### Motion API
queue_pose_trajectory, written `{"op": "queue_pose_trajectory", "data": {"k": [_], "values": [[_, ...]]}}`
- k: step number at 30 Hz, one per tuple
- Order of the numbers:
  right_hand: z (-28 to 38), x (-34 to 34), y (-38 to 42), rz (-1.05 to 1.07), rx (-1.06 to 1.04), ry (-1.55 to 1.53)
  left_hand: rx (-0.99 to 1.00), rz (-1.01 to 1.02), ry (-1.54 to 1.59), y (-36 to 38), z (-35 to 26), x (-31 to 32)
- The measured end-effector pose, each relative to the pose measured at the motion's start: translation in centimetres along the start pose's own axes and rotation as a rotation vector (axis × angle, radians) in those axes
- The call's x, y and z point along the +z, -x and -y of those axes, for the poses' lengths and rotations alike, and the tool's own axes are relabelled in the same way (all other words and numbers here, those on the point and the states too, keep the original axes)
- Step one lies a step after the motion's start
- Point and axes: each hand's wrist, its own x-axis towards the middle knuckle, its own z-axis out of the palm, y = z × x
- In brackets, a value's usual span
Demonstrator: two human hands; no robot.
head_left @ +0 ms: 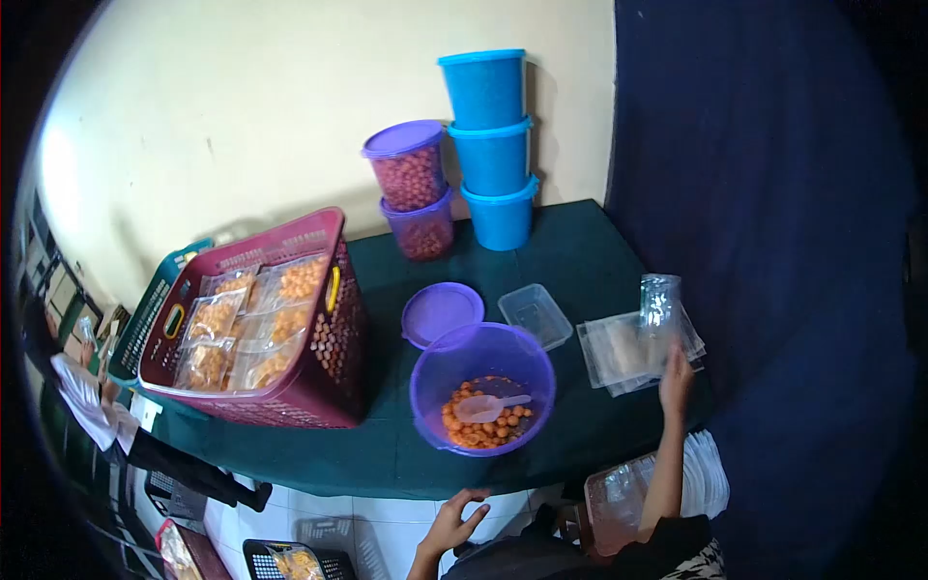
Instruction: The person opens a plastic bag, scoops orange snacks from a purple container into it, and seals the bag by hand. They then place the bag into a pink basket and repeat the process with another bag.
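My right hand [676, 383] grips a clear plastic bag [660, 304], lifted over a pile of flat clear bags [615, 350] at the table's right side. My left hand [454, 522] is empty, fingers apart, in front of the table edge below the purple tub. Inside that translucent purple tub [431, 362] lie orange round snacks [466, 433] with a clear plastic scoop [479, 408] resting on them. Behind the tub are a purple lid [443, 314] and a clear rectangular container [535, 316].
A maroon basket [290, 410] of packed snack bags [300, 280] stands left on the green-covered table [387, 454]. Stacked purple containers [411, 179] and blue containers [490, 159] stand by the wall. Below are a black basket [338, 564] and a tray [619, 488]. Another person [92, 401] is far left.
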Motion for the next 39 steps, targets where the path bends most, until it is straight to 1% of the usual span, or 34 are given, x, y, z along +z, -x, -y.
{"op": "queue_pose_trajectory", "data": {"k": [2,3,4,5,6,7,9,11,12,13,15,16,17,18,20,22,23,24,26,27,29,30,31,32,33,35,37,39], "values": [[3.0,-1.4,0.4,-0.176,-0.004,-0.445,-0.049,-0.097,0.127,-0.7,1.2,1.2],[8.4,0.9,7.6,-0.261,0.057,-0.661,-0.075,-0.093,0.138,5.0,1.8,-2.7],[11.7,1.8,9.9,-0.133,-0.008,-0.924,-0.088,-0.154,0.199,5.9,2.3,-3.8],[13.8,2.7,11.5,-0.126,-0.019,-0.913,-0.098,-0.213,0.277,6.5,2.8,-4.0],[15.4,3.7,12.8,0.026,-0.048,-1.126,-0.073,-0.234,0.341,6.7,3.0,-4.6],[16.7,4.9,14.2,0.182,-0.067,-1.337,-0.093,-0.25,0.435,7.3,2.9,-5.2],[18.0,8.1,16.1,0.534,-0.025,-1.534,-0.046,-0.26,0.547,7.8,2.0,-6.6],[18.2,11.3,18.0,0.677,0.174,-1.669,-0.037,-0.238,0.571,8.4,0.9,-8.4],[19.0,12.4,19.2,0.737,0.214,-1.711,-0.008,-0.236,0.699,8.7,0.6,-9.3],[19.2,13.3,20.1,0.739,0.22,-1.715,0.022,-0.233,0.823,9.0,0.1,-10.2],[19.0,14.9,22.0,0.79,0.306,-1.742,0.079,-0.264,0.855,9.6,-1.1,-11.9],[18.9,15.6,22.8,0.83,0.287,-1.746,0.09,-0.317,0.854,9.9,-1.7,-12.6],[18.8,16.1,23.8,0.819,0.286,-1.749,0.101,-0.368,0.854,10.2,-2.1,-13.1],[18.8,16.5,24.7,0.823,0.374,-1.638,0.153,-0.4,0.914,10.4,-1.6,-13.3],[18.9,17.0,26.3,0.849,0.54,-1.448,0.164,-0.39,0.999,11.0,-1.3,-14.2],[19.9,17.4,27.9,0.868,0.506,-1.202,0.224,-0.389,1.05,11.4,-1.4,-14.9],[20.2,17.6,28.4,0.877,0.486,-1.082,0.216,-0.389,1.055,11.5,-1.3,-15.0],[19.9,18.0,28.8,0.876,0.493,-1.077,0.159,-0.549,0.94,11.3,-1.5,-15.2],[19.2,18.8,29.7,0.8,0.228,-0.766,0.042,-0.876,0.641,10.9,-2.0,-15.3],[19.2,19.0,29.9,0.807,0.238,-0.762,0.059,-1.006,0.493,10.6,-2.1,-15.4],[19.7,19.4,30.1,0.761,-0.037,-0.547,0.118,-1.005,0.524,10.4,-2.3,-15.8],[20.1,19.6,30.1,0.722,-0.12,-0.407,0.12,-0.865,0.579,10.3,-2.3,-15.9],[20.2,19.9,29.9,0.738,-0.114,-0.405,0.121,-0.728,0.634,10.2,-2.3,-16.1],[20.3,20.3,29.7,0.743,-0.157,-0.359,0.134,-0.581,0.724,9.8,-2.7,-16.2],[20.3,20.7,29.5,0.756,-0.201,-0.315,0.138,-0.483,0.789,9.2,-2.6,-16.0],[19.5,21.8,28.9,0.81,-0.196,-0.347,0.099,-0.463,0.924,7.9,-2.8,-15.3],[19.7,23.0,27.8,0.807,-0.321,-0.24,0.082,-0.446,0.795,7.5,-1.6,-15.0],[19.0,24.0,26.9,0.871,-0.313,-0.289,0.066,-0.511,0.829,7.0,-1.6,-15.0]]}}
